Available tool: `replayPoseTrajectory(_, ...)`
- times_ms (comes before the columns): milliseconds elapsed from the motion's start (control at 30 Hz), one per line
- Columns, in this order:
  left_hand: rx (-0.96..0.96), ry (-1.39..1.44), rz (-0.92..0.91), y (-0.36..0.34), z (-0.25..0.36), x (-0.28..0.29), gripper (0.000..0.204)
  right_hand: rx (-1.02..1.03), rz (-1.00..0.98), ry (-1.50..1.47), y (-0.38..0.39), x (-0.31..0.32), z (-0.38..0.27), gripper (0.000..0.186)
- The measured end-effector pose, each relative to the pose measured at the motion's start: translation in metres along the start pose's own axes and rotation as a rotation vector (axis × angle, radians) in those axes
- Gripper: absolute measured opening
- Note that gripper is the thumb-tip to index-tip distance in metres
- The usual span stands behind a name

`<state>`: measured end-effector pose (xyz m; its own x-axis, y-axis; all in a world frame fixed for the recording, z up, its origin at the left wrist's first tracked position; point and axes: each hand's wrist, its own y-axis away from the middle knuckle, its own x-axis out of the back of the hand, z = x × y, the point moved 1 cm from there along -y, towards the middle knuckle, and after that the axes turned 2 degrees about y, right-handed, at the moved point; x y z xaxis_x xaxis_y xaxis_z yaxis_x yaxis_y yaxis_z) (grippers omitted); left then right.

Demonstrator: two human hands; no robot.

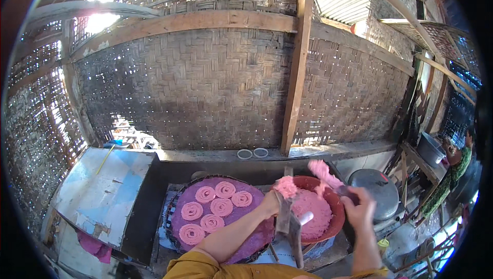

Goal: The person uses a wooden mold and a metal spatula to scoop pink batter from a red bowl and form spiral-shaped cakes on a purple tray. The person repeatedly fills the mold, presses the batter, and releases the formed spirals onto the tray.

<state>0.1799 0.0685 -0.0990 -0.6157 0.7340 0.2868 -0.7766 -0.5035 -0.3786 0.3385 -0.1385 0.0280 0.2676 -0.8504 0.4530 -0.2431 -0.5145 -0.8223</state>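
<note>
My left hand [268,206] grips a wooden frame-like tool [295,238] above a round tray lined with purple sheeting [236,233] that holds several pink coiled shapes [222,207]. Pink dough [286,186] is heaped at the tool's top, and a white cylinder [306,218] sticks out from its side. My right hand [359,207] holds a dark-handled spatula [348,192], raised with pink dough [323,171] on it. Below it, a red-orange basin [336,220] contains more pink dough [313,202].
A worn pale-blue board box [97,191] stands left. Two small rings [244,153] lie on the back ledge. A lidded metal pot [375,191] stands right, near a grey tub [431,148] on a wooden shelf. A woven bamboo wall [221,89] and a post [295,99] rise behind.
</note>
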Motion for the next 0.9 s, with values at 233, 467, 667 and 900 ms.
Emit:
replayPoseTrajectory(233,-0.131,-0.618,0.146,-0.002,-0.015,-0.003,0.035,-0.307,-0.227,-0.220,0.035,-0.061,-0.024,0.020)
replayPoseTrajectory(467,0.222,-0.059,0.200,0.010,0.013,0.007,0.035,-0.183,-0.143,-0.040,0.022,-0.011,-0.020,0.024)
replayPoseTrajectory(667,-0.035,-0.554,0.139,0.009,0.051,0.004,0.030,0.137,-0.025,0.154,0.029,-0.044,-0.022,0.022)
replayPoseTrajectory(900,0.263,-0.233,0.137,0.009,-0.007,0.014,0.032,-0.081,-0.274,-0.197,0.038,-0.023,-0.031,0.025)
